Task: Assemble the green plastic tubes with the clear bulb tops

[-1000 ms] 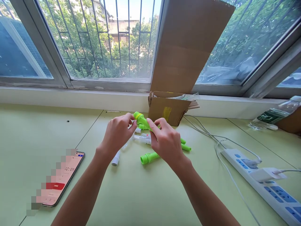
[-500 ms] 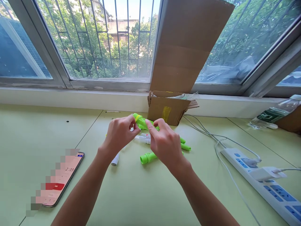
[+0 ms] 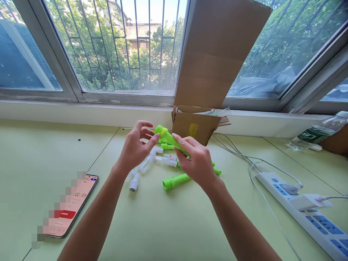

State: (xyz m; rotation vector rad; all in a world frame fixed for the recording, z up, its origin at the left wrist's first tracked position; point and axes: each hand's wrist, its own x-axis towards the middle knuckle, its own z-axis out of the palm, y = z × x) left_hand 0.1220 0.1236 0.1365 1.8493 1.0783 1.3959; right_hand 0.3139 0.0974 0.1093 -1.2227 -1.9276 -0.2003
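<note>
My right hand (image 3: pixel 196 164) is closed round a bright green plastic tube (image 3: pixel 166 136) with a threaded yellow-green end, held up over the table. My left hand (image 3: pixel 136 146) is beside that end, thumb touching it and the other fingers spread apart. Below the hands lie more green tubes (image 3: pixel 175 180) and several clear and white connector pieces (image 3: pixel 143 166) on the pale green table (image 3: pixel 163 224).
A small open cardboard box (image 3: pixel 193 125) stands behind the hands under a leaning cardboard sheet (image 3: pixel 217 50). A phone (image 3: pixel 73 206) lies at the left. A white power strip (image 3: pixel 304 210) with cables runs along the right. A plastic bottle (image 3: pixel 317 132) lies far right.
My left hand has opened its fingers and drawn back a little from the tube's end. My right hand has tilted the green tube up and shifted slightly right.
</note>
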